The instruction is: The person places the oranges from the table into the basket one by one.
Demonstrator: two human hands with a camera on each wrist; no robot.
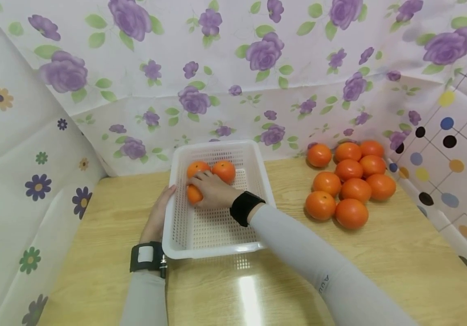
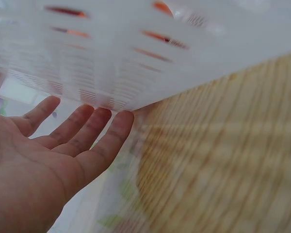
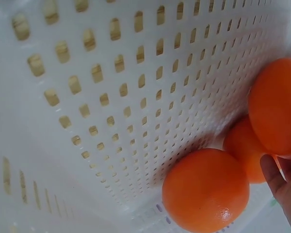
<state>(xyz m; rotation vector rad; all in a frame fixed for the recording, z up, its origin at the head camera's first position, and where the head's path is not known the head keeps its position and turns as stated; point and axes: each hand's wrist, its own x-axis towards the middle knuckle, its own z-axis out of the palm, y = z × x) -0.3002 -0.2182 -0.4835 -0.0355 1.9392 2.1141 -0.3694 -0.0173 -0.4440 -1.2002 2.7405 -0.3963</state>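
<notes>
While the left hand [image 1: 157,217] lies flat against the outer left wall of the white perforated basket [image 1: 217,235], its fingers [image 2: 94,128] are straight and close together, tips touching the plastic and gripping nothing. The basket sits on a wooden table [image 1: 400,253] lined behind and at the sides with flowered sheeting.

Inside the basket, at its far left corner, the right hand [image 1: 213,190] rests over one orange fruit [image 1: 194,194], fingers curved about its top. Whether they are clasping it or only lying on it cannot be told. Two more fruits [image 1: 223,171] lie touching just beyond it, against the far wall.

To the right, well apart from the basket, a pile of nine like fruits [image 1: 349,181] remains on the table near the dotted sheet.

Assessment: three fruits are in the basket and nine are outside it, so the transfer appears roughly a quarter complete.
</notes>
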